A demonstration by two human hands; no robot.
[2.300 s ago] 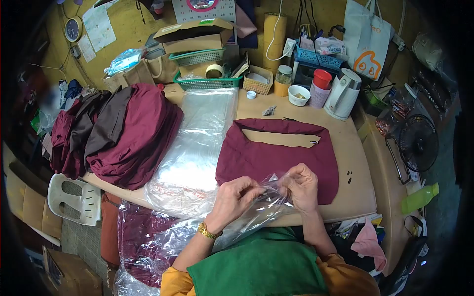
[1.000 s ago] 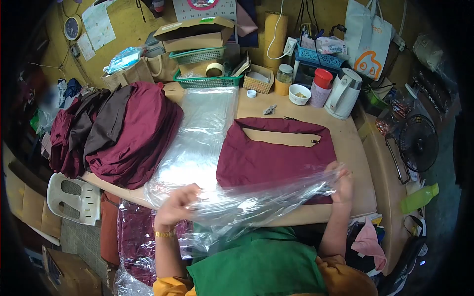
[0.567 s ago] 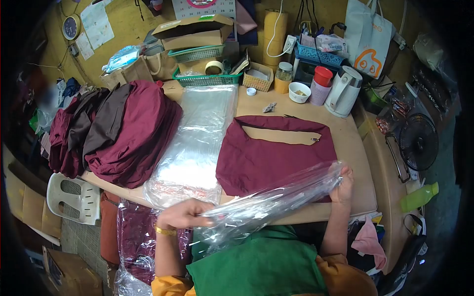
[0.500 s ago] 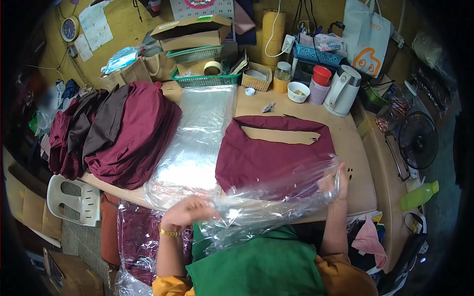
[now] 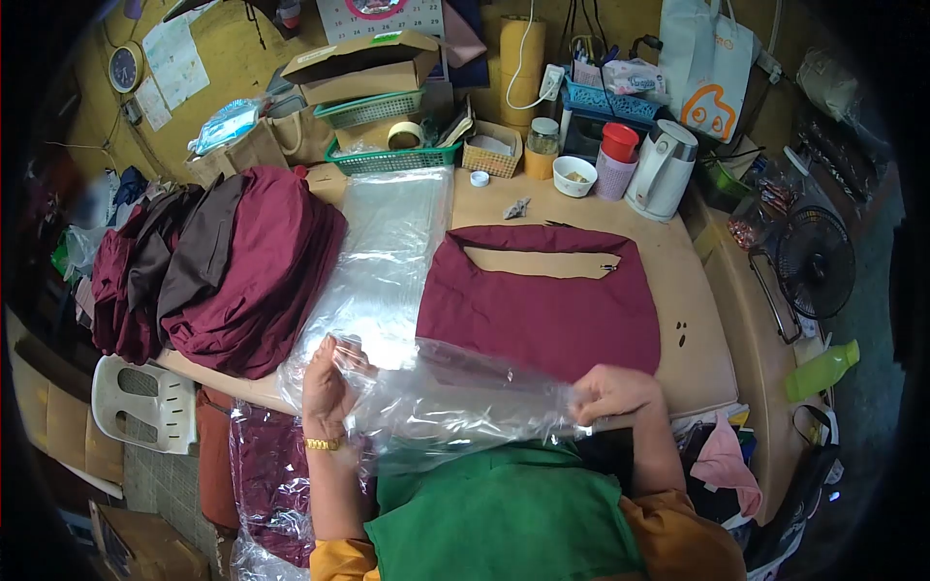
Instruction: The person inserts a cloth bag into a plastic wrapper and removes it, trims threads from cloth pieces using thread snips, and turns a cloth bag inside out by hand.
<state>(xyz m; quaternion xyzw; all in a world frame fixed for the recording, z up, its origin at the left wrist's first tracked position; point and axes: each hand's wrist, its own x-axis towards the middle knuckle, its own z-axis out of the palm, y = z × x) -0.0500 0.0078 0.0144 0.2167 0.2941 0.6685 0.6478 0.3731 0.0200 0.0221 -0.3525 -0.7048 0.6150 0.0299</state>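
Head view. A clear, thin plastic bag (image 5: 465, 407) is stretched between the hands, over the near table edge and partly across a flat maroon fabric piece with a long opening (image 5: 542, 324). Left hand (image 5: 329, 392): fingers raised at the bag's left end; whether they pinch it cannot be told. Right hand (image 5: 620, 392): fingers curled, pinching the right end. Left of the maroon piece: stacked clear plastic sheets (image 5: 387, 252), then heaped maroon and dark fabric (image 5: 247, 271).
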